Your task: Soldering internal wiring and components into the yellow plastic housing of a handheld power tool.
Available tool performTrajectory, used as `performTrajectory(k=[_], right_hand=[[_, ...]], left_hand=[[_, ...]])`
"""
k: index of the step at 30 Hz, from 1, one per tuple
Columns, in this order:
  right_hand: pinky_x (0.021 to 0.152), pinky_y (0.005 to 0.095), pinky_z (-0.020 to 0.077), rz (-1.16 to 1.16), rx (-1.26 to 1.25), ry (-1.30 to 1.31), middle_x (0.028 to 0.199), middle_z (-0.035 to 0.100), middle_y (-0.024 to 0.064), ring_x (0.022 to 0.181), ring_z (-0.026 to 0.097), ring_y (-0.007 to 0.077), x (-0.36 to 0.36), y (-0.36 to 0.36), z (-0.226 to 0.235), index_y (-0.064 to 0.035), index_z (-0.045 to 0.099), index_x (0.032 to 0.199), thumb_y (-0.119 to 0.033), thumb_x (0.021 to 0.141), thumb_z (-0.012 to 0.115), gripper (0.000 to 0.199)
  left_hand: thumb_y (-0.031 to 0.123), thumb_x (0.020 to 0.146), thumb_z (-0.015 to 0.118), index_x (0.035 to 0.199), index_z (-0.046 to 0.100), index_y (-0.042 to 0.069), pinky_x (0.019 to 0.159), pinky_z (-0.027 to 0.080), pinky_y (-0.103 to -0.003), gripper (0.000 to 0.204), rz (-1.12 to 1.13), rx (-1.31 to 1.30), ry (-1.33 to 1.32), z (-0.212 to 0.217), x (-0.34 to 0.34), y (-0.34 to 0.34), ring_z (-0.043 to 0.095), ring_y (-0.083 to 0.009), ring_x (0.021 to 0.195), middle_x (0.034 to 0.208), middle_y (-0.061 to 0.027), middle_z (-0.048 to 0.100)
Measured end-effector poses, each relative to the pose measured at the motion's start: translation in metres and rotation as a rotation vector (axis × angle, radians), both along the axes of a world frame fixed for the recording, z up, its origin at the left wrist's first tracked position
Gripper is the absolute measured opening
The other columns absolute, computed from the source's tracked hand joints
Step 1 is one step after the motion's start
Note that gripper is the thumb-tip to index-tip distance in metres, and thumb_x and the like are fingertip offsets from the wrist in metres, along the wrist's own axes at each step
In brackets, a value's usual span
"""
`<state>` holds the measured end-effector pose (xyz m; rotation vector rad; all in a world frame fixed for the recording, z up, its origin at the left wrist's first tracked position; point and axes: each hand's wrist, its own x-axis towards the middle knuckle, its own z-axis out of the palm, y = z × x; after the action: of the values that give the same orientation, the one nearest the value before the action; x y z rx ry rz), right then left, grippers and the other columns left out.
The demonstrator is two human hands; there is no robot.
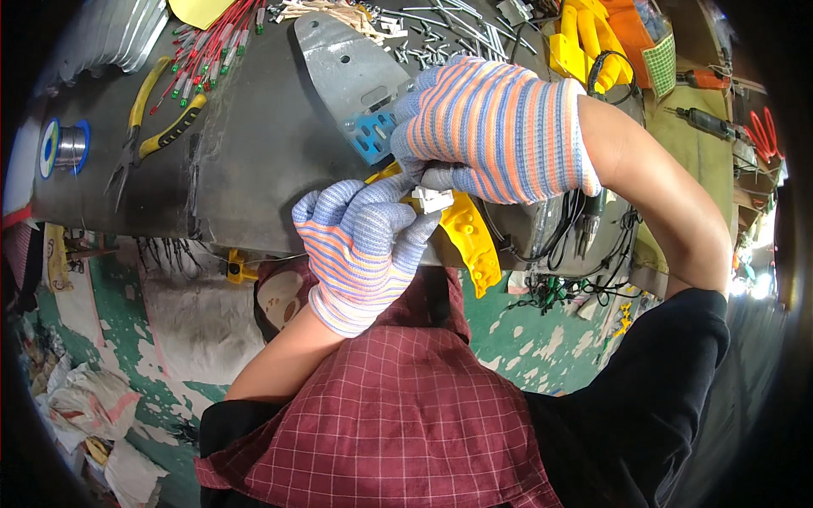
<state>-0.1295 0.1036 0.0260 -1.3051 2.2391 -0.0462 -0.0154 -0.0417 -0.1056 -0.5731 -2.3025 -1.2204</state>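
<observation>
My left hand [364, 241], in a striped knit glove, is closed with its thumb and fingertips at a small white block-shaped piece [433, 200]. My right hand [487, 127], gloved alike, curls over from the upper right. Its thumb lies just above the white piece, and whatever its fingertips pinch is hidden. Under both hands runs a curved yellow plastic casing [471, 245] with raised round posts, its middle covered by the gloves. Beyond the right knuckles lies a grey metal plate [339, 59] with holes, beside a blue slotted part [370, 137] at its near end.
Yellow-handled pliers [174, 127] and a solder spool [74, 146] lie at the left. Red-wired indicator lamps [212, 55], screws [428, 46] and metal rods are at the back. Yellow casings [589, 42], dark cables and a screwdriver-like tool [590, 224] sit at the right.
</observation>
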Motion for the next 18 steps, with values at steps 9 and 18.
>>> performTrajectory(k=[9, 18], right_hand=[[0.071, 0.0367, 0.0513, -0.304, 0.037, -0.39, 0.082, 0.068, 0.014, 0.079, 0.066, 0.0298, -0.022, -0.003, -0.02, -0.0025, 0.068, 0.09, -0.021, 0.085, 0.069, 0.019], [0.077, 0.0445, 0.0505, -0.014, 0.034, 0.012, 0.085, 0.065, 0.0131, 0.085, 0.063, 0.0354, -0.004, -0.006, -0.015, -0.0056, 0.067, 0.086, -0.025, 0.082, 0.066, 0.019]], left_hand=[[0.025, 0.076, 0.079, 0.087, 0.056, 0.017, 0.078, 0.038, -0.044, 0.027, 0.102, -0.067, 0.036, -0.012, 0.001, -0.011, 0.057, -0.0249, 0.085, 0.101, -0.001, 0.069], [0.027, 0.079, 0.076, 0.087, 0.055, 0.017, 0.078, 0.038, -0.044, 0.025, 0.08, -0.06, 0.066, -0.012, -0.001, -0.007, 0.057, -0.0257, 0.086, 0.099, -0.0012, 0.067]])
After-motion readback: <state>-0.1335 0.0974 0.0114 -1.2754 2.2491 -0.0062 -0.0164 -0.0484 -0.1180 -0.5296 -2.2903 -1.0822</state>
